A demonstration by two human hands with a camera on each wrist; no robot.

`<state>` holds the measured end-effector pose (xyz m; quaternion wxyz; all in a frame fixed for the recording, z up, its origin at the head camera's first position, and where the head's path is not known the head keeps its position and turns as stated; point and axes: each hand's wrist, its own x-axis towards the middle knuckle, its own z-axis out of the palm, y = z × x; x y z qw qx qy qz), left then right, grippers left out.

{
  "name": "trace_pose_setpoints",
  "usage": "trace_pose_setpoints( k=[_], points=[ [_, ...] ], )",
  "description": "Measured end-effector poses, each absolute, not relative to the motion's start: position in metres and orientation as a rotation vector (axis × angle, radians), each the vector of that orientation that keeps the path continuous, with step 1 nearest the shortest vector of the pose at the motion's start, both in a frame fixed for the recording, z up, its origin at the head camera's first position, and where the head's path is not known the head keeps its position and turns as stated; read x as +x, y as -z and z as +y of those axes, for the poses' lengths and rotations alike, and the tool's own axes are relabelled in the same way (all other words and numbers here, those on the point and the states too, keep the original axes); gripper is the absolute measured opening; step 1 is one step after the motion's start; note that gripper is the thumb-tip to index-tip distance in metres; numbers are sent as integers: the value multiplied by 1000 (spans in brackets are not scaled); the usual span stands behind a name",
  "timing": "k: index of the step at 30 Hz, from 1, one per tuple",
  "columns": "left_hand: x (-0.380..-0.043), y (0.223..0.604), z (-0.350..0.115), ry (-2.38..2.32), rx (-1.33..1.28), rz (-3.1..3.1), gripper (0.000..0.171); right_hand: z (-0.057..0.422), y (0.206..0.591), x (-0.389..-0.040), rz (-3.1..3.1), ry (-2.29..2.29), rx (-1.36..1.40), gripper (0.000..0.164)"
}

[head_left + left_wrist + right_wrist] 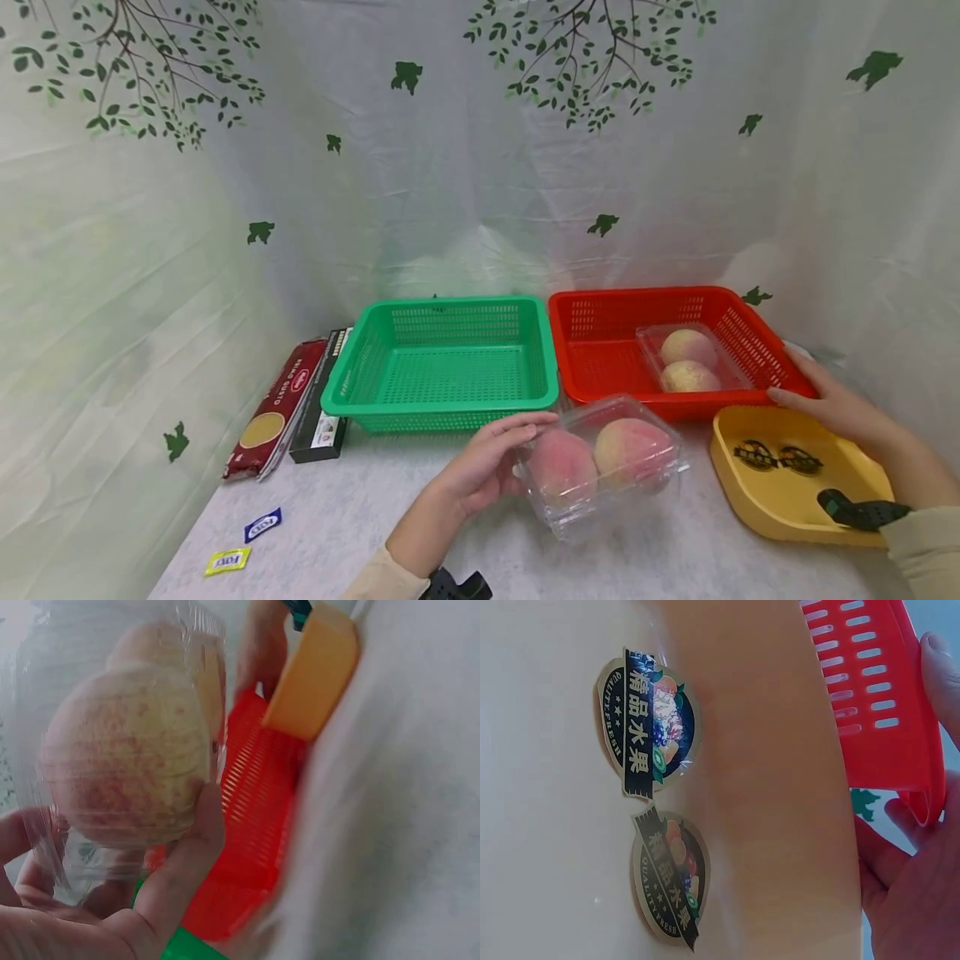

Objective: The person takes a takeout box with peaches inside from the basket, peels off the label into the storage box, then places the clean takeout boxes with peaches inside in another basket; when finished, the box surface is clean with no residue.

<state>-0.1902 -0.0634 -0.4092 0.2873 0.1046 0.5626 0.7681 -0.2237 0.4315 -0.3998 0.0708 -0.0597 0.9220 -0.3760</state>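
My left hand (498,460) grips the left end of a clear plastic clamshell box (600,492) holding two pink-yellow peaches (633,450). The box is tilted and held in front of the baskets; one peach (127,757) fills much of the left wrist view. My right hand (840,400) holds the front right corner of the red plastic basket (622,302), thumb at the rim. Inside that basket, toward its right side, sits another clear box (651,343) with two peaches (688,360). The right wrist view shows my right hand (915,877) around the red basket's corner (922,772).
A green basket (450,418) stands left of the red one. A yellow tray (765,508) with two fruit stickers (649,724) lies below my right forearm. At left are a dark red packet (281,400), a black box (318,417) and two small wrappers, blue (262,524) and yellow (227,561).
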Motion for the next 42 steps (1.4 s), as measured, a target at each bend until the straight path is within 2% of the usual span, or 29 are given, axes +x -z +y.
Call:
trace_pose_setpoints(
  k=[8,16,24,30,36,42],
  points=[
    [-204,372,-53,-2299,157,1501,41,430,402,-223,2740,1168,-180,85],
    [-236,350,-18,-2508,-54,1638,33,434,406,-221,2703,1201,-163,86],
    [-258,347,27,-2418,-89,2031,27,434,407,-223,2724,1192,-182,85],
    [-264,342,58,-2276,-20,2320,27,433,405,-225,2728,1198,-188,85],
    [-267,347,79,-2151,-15,2401,29,434,404,-225,2731,1208,-207,83],
    [-273,356,89,-2045,-71,2483,24,433,406,-225,2725,1221,-197,84]
  ],
)
